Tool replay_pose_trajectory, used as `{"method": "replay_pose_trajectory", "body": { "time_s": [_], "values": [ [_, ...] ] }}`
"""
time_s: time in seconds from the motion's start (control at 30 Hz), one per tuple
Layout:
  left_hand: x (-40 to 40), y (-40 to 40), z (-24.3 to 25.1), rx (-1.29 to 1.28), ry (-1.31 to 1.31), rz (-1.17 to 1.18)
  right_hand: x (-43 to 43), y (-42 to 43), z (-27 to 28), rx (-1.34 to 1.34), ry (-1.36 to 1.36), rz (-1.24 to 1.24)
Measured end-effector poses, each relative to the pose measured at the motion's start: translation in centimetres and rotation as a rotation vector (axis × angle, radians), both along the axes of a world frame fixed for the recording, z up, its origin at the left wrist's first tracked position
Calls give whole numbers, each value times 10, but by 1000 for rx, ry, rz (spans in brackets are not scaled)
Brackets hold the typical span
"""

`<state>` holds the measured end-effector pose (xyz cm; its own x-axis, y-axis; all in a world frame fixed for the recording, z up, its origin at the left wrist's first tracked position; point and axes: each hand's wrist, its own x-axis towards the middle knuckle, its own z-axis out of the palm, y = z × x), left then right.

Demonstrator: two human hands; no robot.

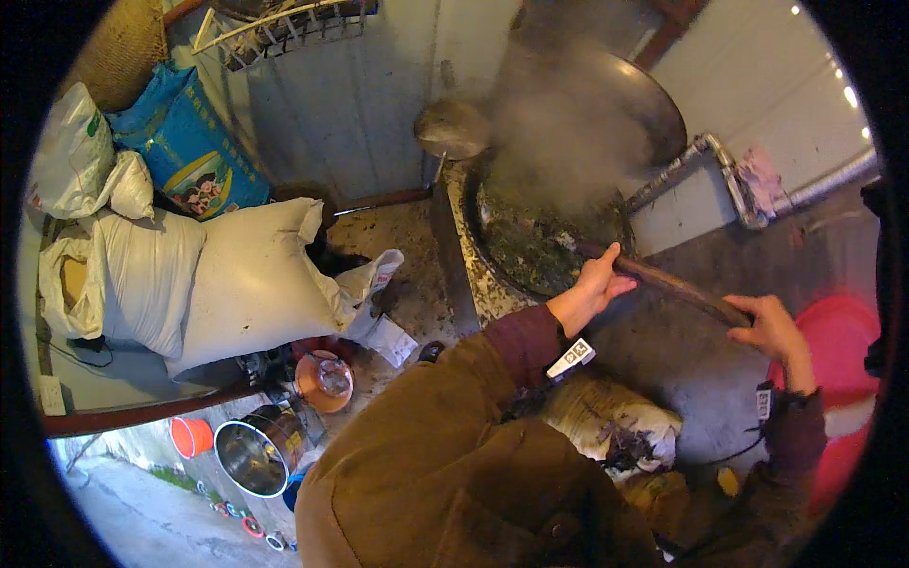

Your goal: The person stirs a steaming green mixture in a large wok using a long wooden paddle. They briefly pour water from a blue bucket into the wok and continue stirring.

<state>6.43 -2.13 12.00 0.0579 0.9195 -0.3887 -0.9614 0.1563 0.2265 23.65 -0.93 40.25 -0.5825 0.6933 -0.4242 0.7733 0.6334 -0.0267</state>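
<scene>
A long wooden handle [671,284] slants across the front of a large stove-set wok [472,234], and its far end goes into dark green leafy food [540,234]. My left hand [593,287] is on the handle close to the wok's rim, thumb uppermost. Around the handle's near end, my right hand [770,330] is closed. Whatever head the tool has is hidden in the food. Steam rises thickly over the wok and blurs its far side. A big round metal lid [657,106] leans upright behind it.
A metal ladle [451,129] rests by the wok's left edge. Stuffed white sacks [256,284] and a blue bag [192,142] fill the left. A foil-wrapped pipe [735,184] runs at right, above a red tub [838,341]. A sack of dark debris [628,444] lies below my arms.
</scene>
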Motion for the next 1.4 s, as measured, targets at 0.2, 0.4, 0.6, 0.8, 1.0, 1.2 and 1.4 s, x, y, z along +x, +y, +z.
{"method": "replay_pose_trajectory", "body": {
  "time_s": [0.2,0.4,0.6,0.8,1.0,1.2,1.4],
  "values": [
    [-48,38,1,-23,-252,107,-117,60,43,154,-171,175],
    [-89,71,-23,-194,-602,360,-200,36,8,248,-374,348],
    [-114,75,-61,-411,-378,273,-240,3,-33,73,-467,453],
    [-118,77,-64,-343,-431,208,-254,9,-31,-131,-421,263],
    [-125,90,-91,-327,-342,114,-232,11,-71,-372,-199,-161],
    [-115,113,-98,-376,-219,76,-189,13,-103,-464,232,-296],
    [-80,78,-75,-406,14,5,-128,-36,-103,-520,322,-458]
  ]
}}
